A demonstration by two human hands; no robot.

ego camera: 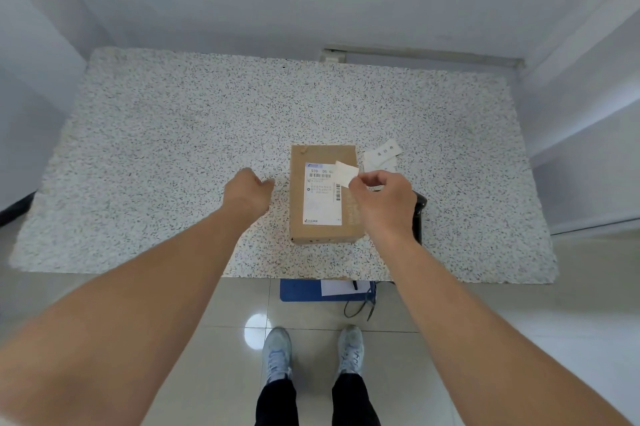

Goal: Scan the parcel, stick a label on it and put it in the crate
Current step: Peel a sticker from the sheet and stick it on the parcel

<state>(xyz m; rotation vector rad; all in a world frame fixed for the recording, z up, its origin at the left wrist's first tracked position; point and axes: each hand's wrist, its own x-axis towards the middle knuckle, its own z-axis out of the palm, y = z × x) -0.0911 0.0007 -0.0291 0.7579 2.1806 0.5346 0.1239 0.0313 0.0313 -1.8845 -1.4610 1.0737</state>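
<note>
One wide-angle view, worn on the person's head, looks forward and steeply down over the near edge of the speckled white stone-pattern table [173, 148], close above it, taking in the grey-tiled floor [138, 304] below.

Open tabletop left and behind
We find bare table [156, 148] there; right of the parcel [323, 193], loose labels [381, 157] and a dark device [419, 214] crowd in.
</note>
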